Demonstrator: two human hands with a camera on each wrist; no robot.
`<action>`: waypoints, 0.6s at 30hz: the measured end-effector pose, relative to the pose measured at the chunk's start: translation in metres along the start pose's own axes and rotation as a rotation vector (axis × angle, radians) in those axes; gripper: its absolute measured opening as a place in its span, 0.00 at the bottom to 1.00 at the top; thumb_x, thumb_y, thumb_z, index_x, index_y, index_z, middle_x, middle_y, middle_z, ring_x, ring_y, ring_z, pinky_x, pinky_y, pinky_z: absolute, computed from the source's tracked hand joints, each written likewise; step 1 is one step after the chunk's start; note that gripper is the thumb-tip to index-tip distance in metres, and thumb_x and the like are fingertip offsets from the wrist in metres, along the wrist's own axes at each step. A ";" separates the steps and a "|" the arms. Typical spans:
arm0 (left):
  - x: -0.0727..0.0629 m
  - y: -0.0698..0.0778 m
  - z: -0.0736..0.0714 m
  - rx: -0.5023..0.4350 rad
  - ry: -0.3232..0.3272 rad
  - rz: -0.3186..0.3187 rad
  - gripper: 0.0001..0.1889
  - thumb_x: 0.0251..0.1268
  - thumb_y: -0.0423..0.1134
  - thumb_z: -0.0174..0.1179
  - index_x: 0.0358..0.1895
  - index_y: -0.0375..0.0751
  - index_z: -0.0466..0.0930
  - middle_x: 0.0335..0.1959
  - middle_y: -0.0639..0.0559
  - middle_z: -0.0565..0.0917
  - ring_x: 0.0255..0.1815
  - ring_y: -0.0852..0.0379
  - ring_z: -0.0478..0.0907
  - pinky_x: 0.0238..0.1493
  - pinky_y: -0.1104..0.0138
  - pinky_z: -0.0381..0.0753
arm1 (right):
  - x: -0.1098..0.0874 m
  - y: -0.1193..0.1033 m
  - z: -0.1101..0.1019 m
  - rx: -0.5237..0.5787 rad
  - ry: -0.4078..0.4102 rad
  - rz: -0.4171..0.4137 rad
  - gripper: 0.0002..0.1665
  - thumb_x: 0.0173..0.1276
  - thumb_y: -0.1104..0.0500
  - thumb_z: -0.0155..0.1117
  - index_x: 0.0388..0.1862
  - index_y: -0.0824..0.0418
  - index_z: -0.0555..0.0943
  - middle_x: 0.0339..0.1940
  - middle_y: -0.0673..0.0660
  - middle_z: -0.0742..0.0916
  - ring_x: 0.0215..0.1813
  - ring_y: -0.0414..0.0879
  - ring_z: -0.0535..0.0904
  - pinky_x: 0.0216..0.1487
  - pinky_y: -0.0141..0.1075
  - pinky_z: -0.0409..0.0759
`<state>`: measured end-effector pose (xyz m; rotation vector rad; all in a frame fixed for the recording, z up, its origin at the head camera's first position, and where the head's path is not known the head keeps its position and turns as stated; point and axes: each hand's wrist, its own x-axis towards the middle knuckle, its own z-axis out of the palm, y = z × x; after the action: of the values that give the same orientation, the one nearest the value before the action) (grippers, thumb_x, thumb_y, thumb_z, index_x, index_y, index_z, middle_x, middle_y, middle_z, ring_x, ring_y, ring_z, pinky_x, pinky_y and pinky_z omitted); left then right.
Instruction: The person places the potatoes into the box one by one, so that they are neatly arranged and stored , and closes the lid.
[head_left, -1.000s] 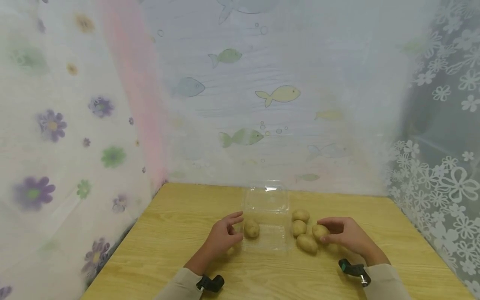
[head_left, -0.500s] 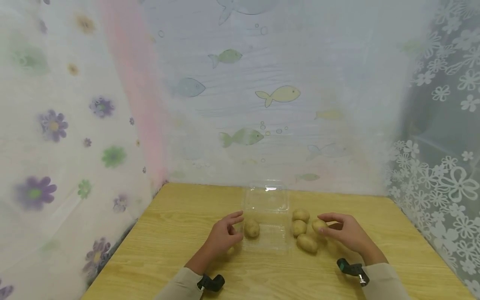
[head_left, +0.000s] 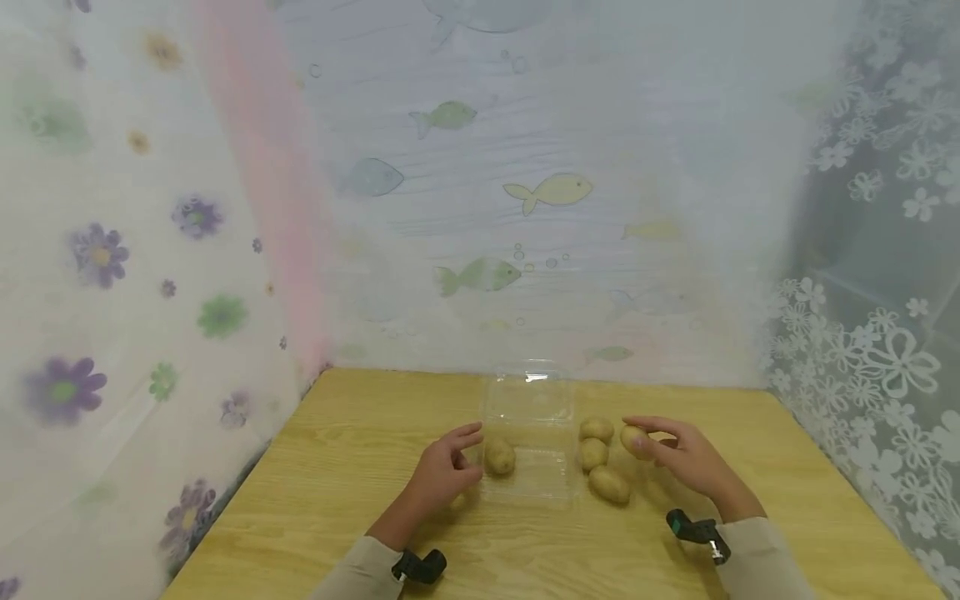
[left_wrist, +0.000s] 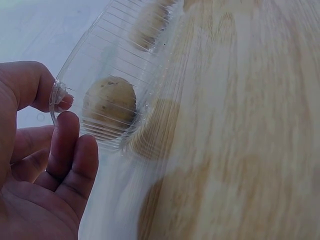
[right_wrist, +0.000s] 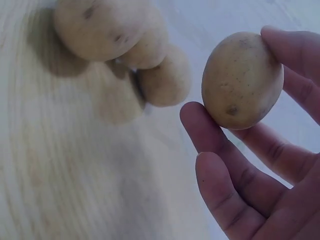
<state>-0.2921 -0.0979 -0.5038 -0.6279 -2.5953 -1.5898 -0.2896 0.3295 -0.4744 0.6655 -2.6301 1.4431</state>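
Observation:
A clear plastic clamshell box (head_left: pixel 528 492) lies with its lid raised at the back, and one potato (head_left: pixel 499 457) sits in its left side. My left hand (head_left: pixel 448 467) holds the box's left rim; in the left wrist view the rim (left_wrist: pixel 56 95) runs between thumb and fingers (left_wrist: pixel 64 140). Through the ribbed wall shows the potato inside. My right hand (head_left: pixel 686 454) pinches another potato (right_wrist: pixel 242 80) between thumb and fingertips, and it hangs over the table in the right wrist view. Beside it, three potatoes (head_left: pixel 594 455) lie in a row to the box's right.
The wood-grain table (head_left: pixel 375 417) ends at a fish-printed curtain (head_left: pixel 465 317) behind. Flowered sheets (head_left: pixel 112 333) hang along the left, and a sheet with white flowers (head_left: pixel 892 367) hangs on the right. Each wrist bears a small black camera (head_left: pixel 422 567).
My right hand has lifted the potato off the table and slightly away from the other three. The left hand stays at the box rim. The head view has shifted slightly.

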 end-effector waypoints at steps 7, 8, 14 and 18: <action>0.002 -0.001 0.000 -0.004 -0.007 0.012 0.29 0.64 0.30 0.63 0.71 0.35 0.76 0.77 0.49 0.71 0.29 0.64 0.75 0.28 0.71 0.75 | 0.003 -0.008 -0.005 -0.002 0.009 -0.010 0.23 0.81 0.55 0.58 0.72 0.49 0.78 0.71 0.65 0.79 0.50 0.51 0.89 0.43 0.46 0.87; 0.002 -0.001 0.000 -0.002 -0.008 0.011 0.29 0.64 0.31 0.63 0.71 0.35 0.76 0.77 0.49 0.71 0.29 0.65 0.75 0.28 0.71 0.75 | 0.004 -0.010 -0.006 0.002 0.013 -0.006 0.23 0.81 0.55 0.58 0.72 0.49 0.78 0.71 0.65 0.79 0.50 0.51 0.89 0.44 0.45 0.87; 0.001 -0.003 0.001 0.016 0.001 0.021 0.29 0.64 0.31 0.64 0.70 0.36 0.77 0.77 0.50 0.72 0.29 0.65 0.75 0.29 0.71 0.76 | 0.007 -0.016 -0.009 0.019 0.035 0.023 0.26 0.78 0.53 0.64 0.73 0.48 0.77 0.74 0.64 0.77 0.55 0.48 0.88 0.50 0.41 0.87; 0.001 -0.003 0.001 0.027 0.008 0.023 0.28 0.64 0.31 0.63 0.70 0.36 0.77 0.76 0.51 0.72 0.29 0.65 0.75 0.29 0.71 0.75 | 0.011 -0.021 -0.008 0.109 0.013 0.058 0.36 0.68 0.53 0.74 0.75 0.50 0.75 0.76 0.65 0.73 0.57 0.52 0.87 0.49 0.47 0.88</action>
<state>-0.2936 -0.0983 -0.5068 -0.6456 -2.5890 -1.5455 -0.2922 0.3230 -0.4506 0.5912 -2.5968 1.6105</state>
